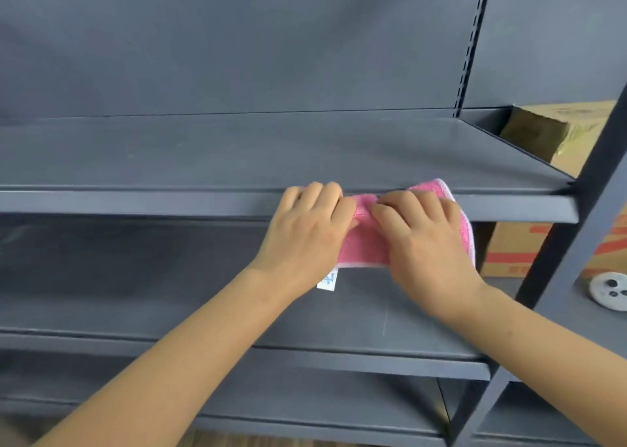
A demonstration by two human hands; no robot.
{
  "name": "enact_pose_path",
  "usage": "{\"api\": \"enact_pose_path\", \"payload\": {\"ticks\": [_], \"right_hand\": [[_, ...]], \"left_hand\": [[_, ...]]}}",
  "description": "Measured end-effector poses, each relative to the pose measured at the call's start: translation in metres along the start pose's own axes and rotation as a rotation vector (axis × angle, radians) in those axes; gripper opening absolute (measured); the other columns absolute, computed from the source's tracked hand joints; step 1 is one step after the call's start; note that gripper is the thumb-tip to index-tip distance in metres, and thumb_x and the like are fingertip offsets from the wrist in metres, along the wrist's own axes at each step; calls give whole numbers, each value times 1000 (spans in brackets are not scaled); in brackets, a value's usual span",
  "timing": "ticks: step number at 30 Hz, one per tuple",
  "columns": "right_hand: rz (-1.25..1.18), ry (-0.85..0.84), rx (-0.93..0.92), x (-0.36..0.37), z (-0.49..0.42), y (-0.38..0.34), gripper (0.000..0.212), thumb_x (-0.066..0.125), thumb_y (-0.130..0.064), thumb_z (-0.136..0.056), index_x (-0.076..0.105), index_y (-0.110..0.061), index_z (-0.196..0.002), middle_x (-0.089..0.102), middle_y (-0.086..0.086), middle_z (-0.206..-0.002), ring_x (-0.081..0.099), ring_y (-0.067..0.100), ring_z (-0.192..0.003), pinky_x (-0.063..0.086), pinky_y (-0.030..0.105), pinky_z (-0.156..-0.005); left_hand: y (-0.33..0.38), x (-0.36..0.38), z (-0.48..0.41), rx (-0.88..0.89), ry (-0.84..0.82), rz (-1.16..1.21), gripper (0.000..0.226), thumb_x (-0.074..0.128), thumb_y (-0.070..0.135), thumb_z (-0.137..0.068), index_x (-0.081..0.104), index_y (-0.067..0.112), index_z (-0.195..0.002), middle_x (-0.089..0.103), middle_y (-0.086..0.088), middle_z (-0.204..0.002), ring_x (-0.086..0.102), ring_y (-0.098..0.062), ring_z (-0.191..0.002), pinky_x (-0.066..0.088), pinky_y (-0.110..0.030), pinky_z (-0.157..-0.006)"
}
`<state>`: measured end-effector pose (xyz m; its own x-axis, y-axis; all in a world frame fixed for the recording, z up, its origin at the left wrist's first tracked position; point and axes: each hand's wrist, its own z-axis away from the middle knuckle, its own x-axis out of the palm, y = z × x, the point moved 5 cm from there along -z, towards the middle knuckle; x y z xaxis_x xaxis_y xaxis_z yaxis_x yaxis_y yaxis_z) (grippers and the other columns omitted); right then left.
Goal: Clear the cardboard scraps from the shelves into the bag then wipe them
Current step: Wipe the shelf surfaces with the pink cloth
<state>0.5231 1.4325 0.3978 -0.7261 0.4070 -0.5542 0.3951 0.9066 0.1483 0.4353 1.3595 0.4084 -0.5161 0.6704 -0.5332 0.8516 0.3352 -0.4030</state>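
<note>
Pink cloth (364,246): gripped by left hand (305,232) and right hand (424,243), fingers curled, at grey shelf (203,202) front edge

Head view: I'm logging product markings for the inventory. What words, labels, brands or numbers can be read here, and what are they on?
No text here can be read.
White tag on the pink cloth: a blue print, too small and blurred to read.
Cardboard box behind the upright, right of the shelves: red markings, blurred and partly hidden, not readable.
Upper cardboard box: faint marks, not readable.
White round object: dark spots only, no text.
</note>
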Motion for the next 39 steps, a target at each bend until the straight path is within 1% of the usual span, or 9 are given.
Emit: {"api": "enact_pose_path", "payload": {"ticks": [6, 13, 15, 17, 19, 23, 26, 30, 39], "right_hand": [[-21, 81, -2, 44, 59, -8, 34, 40, -1, -70, 69, -3, -88, 68, 12, -91, 42, 25, -86, 27, 34, -73], [58, -437, 154, 160, 140, 20, 33, 65, -8, -62, 70, -13, -94, 67, 4, -90, 63, 29, -74, 43, 36, -73], [49, -727, 247, 195, 165, 33, 45, 61, -18, -80, 53, -21, -124, 56, 0, -119, 54, 26, -105, 37, 36, -90], [-41, -801, 329, 214, 176, 45, 42, 37, -33, -95, 34, -30, -137, 41, -8, -137, 37, 20, -123, 23, 31, -100], [-135, -794, 361, 226, 179, 51, 43, 28, -40, -97, 29, -33, -139, 32, -12, -146, 28, 15, -132, 18, 30, -104], [-189, -905, 329, 233, 181, 55, 47, 26, -43, -97, 20, -37, -144, 8, -15, -156, 7, 11, -144, 4, 31, -113], [-195, -1036, 352, 229, 185, 65, 52, 17, -57, -92, 13, -47, -142, -6, -15, -156, -6, 15, -145, -4, 38, -114], [-149, -1132, 333, 229, 190, 68, 66, -2, -65, -81, -6, -44, -143, -12, -13, -155, -14, 15, -144, -13, 38, -113], [-98, -1114, 363, 233, 194, 68, 55, 11, -53, -95, -11, -40, -144, -14, -10, -156, -15, 17, -143, -10, 41, -114]], "left_hand": [[29, 45, 52, 19, 78, -12, 7, 70, 17, -77, 65, 15, -73, 58, 0, -67, 53, -21, -58, 35, -29, -65], [81, 169, 104, -6, -364, 177, 13, 69, 33, -76, 63, 22, -72, 59, 6, -70, 57, -14, -60, 46, -23, -57], [93, 201, 118, -122, -535, 281, 23, 65, 33, -82, 63, 18, -99, 64, -1, -96, 63, -18, -86, 49, -26, -76], [105, 234, 131, -216, -726, 406, 45, 36, 30, -98, 35, 9, -138, 42, -11, -139, 39, -25, -130, 28, -34, -109], [111, 250, 132, -269, -811, 424, 53, 26, 28, -99, 15, 5, -146, 20, -13, -154, 16, -25, -143, 8, -36, -117], [103, 249, 120, -210, -751, 408, 62, 30, 28, -95, 7, 7, -148, -1, -14, -157, -1, -25, -145, -6, -39, -116], [98, 247, 107, -202, -760, 524, 54, 29, 28, -97, 18, 10, -146, 10, -12, -156, 7, -23, -145, -2, -36, -117], [117, 260, 120, -178, -982, 584, 55, 20, 34, -100, 7, 11, -149, 1, -11, -158, -2, -23, -145, -3, -36, -117], [119, 267, 124, -184, -934, 538, 56, 20, 33, -100, 2, 12, -149, -5, -8, -158, -7, -19, -145, -8, -31, -116]]}}
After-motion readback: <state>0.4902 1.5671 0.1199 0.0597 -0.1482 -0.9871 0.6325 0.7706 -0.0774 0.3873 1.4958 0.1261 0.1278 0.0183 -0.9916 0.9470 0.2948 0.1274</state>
